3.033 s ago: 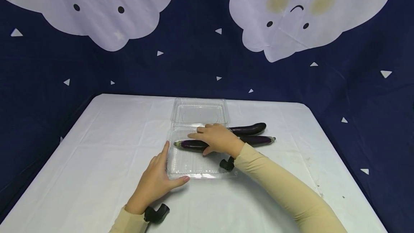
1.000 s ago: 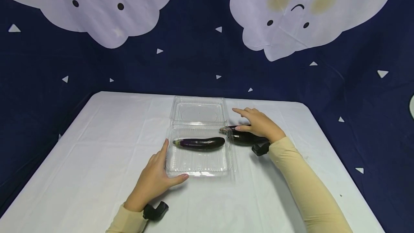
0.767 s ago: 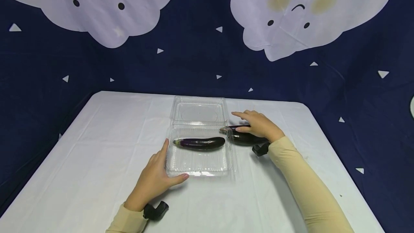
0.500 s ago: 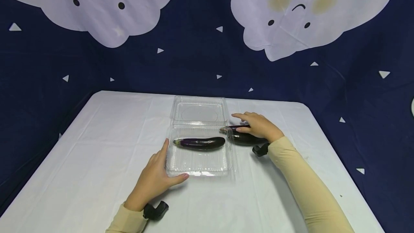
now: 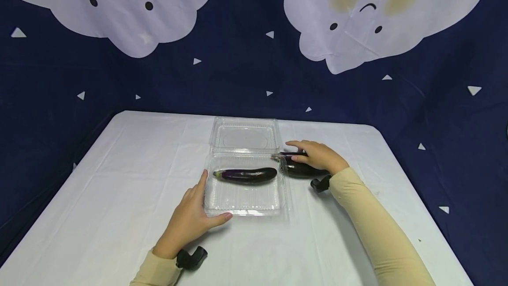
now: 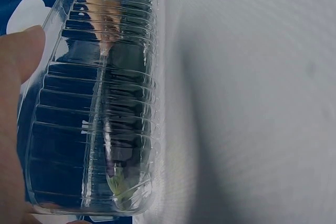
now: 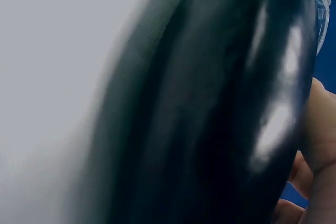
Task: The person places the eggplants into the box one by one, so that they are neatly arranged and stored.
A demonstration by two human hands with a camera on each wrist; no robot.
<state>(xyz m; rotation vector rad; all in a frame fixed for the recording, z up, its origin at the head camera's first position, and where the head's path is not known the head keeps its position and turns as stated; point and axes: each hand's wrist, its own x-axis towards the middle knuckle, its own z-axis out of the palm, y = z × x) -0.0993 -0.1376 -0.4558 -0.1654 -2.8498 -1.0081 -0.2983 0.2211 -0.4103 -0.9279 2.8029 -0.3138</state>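
A clear plastic clamshell box [image 5: 242, 202] lies with its lid [image 5: 244, 136] folded back. Inside its base is one dark purple eggplant [image 5: 246, 175], green stem end to the left. My left hand [image 5: 188, 220] rests at the box's front left corner, thumb along the front edge and fingers straight along the left side. To the right of the box are two more eggplants. My right hand [image 5: 319, 156] pinches the farther eggplant [image 5: 291, 155] between thumb and fingers, covering its right part. The nearer eggplant [image 5: 301, 170] fills much of the right wrist view.
A white cloth covers the table [image 5: 119, 180]. Behind it hangs a dark blue curtain [image 5: 238, 78] with white cloud shapes. Black wrist devices [image 5: 192, 258] sit on both arms. Small dark specks dot the cloth at the right.
The right hand released the eggplant now in the box and moved right to the other two. Its fingers have since come down and closed on the farther one, which shifted slightly. The left hand stayed put.
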